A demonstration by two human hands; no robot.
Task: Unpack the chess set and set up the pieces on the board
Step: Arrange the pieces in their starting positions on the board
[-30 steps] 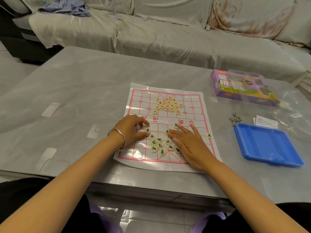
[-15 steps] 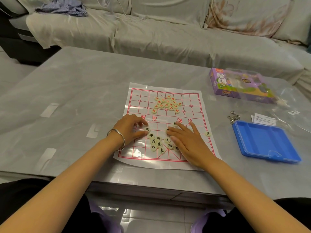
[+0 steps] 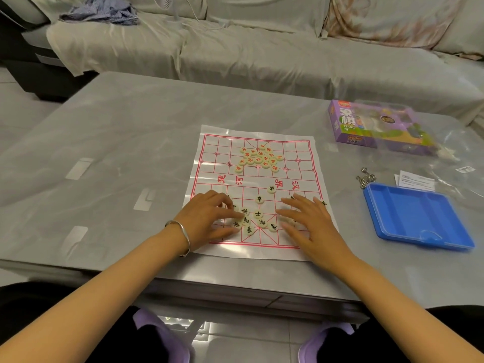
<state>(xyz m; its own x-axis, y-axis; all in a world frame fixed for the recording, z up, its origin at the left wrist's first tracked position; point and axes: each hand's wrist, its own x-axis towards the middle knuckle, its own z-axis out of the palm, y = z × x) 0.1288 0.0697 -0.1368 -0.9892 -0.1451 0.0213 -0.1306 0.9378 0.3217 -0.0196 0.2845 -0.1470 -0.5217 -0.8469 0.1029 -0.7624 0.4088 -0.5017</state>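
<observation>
Since the earlier frame the two hands have moved apart, and the black pieces (image 3: 258,218) now show between them, more scattered. These pieces lie on the near half of the board (image 3: 209,163), and the red pieces (image 3: 259,158) sit in one tight group on its far half. The left hand (image 3: 209,216) rests on the pieces at the near left part of the board. Its fingers are bent and blurred, so I cannot tell if they pinch one. The right hand (image 3: 311,224) lies flat near the board's right edge, its fingers spread and straight, pressing on some pieces. The board lies at the middle of the table's (image 3: 131,142) near edge. A blue tray (image 3: 416,216) sits toward the table's right edge, with a purple box (image 3: 366,124) behind it near the far edge.
</observation>
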